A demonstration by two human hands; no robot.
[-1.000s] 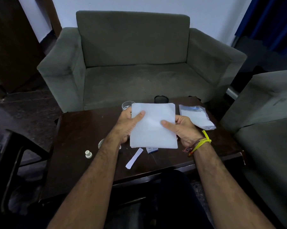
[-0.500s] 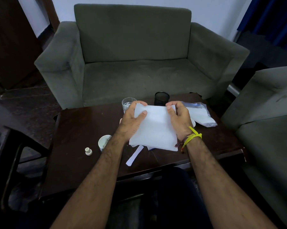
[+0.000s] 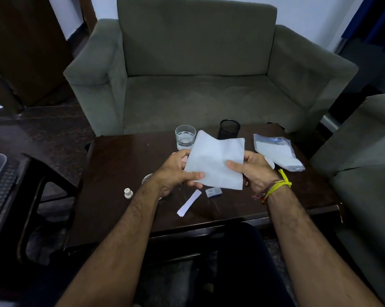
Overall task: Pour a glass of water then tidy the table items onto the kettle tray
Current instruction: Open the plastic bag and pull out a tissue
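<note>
Head view shows a white paper sheet [image 3: 216, 161] held above the middle of the dark wooden tabletop [image 3: 125, 173], creased and tilted toward the camera. The left hand [image 3: 176, 171] pinches its lower left corner, thumb on top and fingers curled beneath; the right hand [image 3: 251, 171] pinches its right edge, thumb across the face. Both forearms reach in from the near edge, and the right wrist wears a yellow thread band [image 3: 278, 186].

Just behind the sheet, near the far edge, stands a glass of water [image 3: 185, 137], with a black mesh cup [image 3: 229, 129] to its right. Toward the far right corner lies a clear plastic bag [image 3: 278, 151]. Under the sheet's near edge lie a small blue-and-white packet [image 3: 213, 192] and a white paper strip [image 3: 189, 203]. A small white cap [image 3: 128, 193] sits near the left edge, and a round white object [image 3: 147, 178] is mostly hidden behind the left wrist.

A grey-green sofa [image 3: 196, 69] faces the far edge, another grey seat [image 3: 364, 156] stands at the right, and a dark chair [image 3: 27, 185] is on the left.
</note>
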